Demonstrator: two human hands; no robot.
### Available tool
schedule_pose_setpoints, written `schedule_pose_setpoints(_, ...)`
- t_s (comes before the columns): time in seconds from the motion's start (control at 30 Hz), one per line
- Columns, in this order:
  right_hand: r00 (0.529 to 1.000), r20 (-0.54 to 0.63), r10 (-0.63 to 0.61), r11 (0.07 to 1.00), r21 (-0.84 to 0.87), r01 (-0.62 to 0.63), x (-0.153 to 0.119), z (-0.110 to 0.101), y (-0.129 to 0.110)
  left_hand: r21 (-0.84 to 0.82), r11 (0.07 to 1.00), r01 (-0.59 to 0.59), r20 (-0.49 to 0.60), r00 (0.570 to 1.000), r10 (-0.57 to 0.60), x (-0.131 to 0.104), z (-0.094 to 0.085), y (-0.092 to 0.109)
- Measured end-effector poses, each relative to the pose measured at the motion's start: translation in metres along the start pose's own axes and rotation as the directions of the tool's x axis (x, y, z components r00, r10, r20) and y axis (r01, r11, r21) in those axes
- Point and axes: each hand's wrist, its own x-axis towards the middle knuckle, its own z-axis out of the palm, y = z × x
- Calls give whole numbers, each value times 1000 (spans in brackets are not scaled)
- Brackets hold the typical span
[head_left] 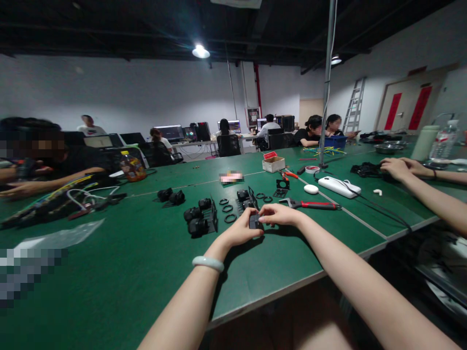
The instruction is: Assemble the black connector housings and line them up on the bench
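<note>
Between my two hands, just above the green table (153,272), is a small black ribbed part (254,221); its exact kind I cannot make out. My left hand (242,228) grips it from the left, thumb along the near side. From the right, the fingers of my right hand (279,214) close on the same part. Beyond my hands stands a black bracket with round fittings (243,195). Left of them lie several black rings (227,208) and a group of black cylindrical fittings on a bracket (199,218). An adjustable wrench (314,205) with red-and-black handle rests right of my hands.
Farther back are a small open box (273,164), red-handled pliers (290,174), a white power bank (339,186) with a cable, and a metal pole (327,87). Another person's hands (401,167) work at the right. A person with cables (65,194) sits at the left.
</note>
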Motion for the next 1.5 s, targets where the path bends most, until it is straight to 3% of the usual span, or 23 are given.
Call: schedule_pose_setpoints(1.5,1000,-6,8,999,-36,-8,-1,-2,-6,-14,1000,-20,3,1000,20,2,0,1)
